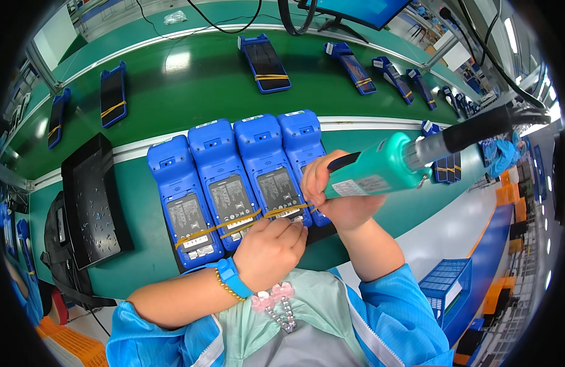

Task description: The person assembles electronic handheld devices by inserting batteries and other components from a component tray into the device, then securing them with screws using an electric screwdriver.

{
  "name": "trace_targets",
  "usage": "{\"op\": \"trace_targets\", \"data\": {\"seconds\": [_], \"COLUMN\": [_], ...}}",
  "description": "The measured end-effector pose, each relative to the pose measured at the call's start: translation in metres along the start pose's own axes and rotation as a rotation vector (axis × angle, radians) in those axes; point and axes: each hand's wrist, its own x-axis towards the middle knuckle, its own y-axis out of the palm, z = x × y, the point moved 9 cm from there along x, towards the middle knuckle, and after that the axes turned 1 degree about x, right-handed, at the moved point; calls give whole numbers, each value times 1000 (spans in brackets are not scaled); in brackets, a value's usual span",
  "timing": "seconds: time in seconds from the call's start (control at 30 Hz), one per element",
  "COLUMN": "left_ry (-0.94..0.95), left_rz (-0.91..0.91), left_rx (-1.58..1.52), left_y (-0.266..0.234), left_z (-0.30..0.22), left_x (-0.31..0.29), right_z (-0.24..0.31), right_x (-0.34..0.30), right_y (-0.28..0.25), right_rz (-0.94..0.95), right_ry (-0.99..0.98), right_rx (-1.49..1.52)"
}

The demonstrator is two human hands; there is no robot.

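Four blue handheld terminals lie face down in a row, batteries showing: the leftmost terminal (172, 174), a second terminal (215, 150), a third terminal (258, 144) and a rightmost terminal (299, 131) partly behind my right hand. Yellow rubber bands (218, 227) stretch across their lower parts. My right hand (337, 196) is wrapped round a green electric screwdriver (374, 168), tilted over the rightmost terminal; its tip is hidden. At the bottom end of the third terminal, my left hand (273, 251) has its fingers curled together; what they grip, if anything, is hidden.
A black tray (96, 208) with small scattered screws stands at left, beside a black bag (59, 244). Behind, a green conveyor belt (190, 79) carries several banded terminals (264, 64). A cable (478, 128) runs off the screwdriver. A blue basket (444, 284) stands at lower right.
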Motion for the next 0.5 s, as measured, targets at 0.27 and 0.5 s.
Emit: {"op": "trace_targets", "data": {"seconds": [0.27,0.5], "left_ry": [29,-18], "left_rz": [65,27], "left_rx": [1,11], "left_y": [-4,0], "left_z": [-9,-3], "left_x": [-7,-2], "right_z": [35,30], "right_x": [-16,-41], "right_y": [-1,-10], "right_rz": [-31,-67], "right_ry": [-63,-99], "right_rx": [252,211]}}
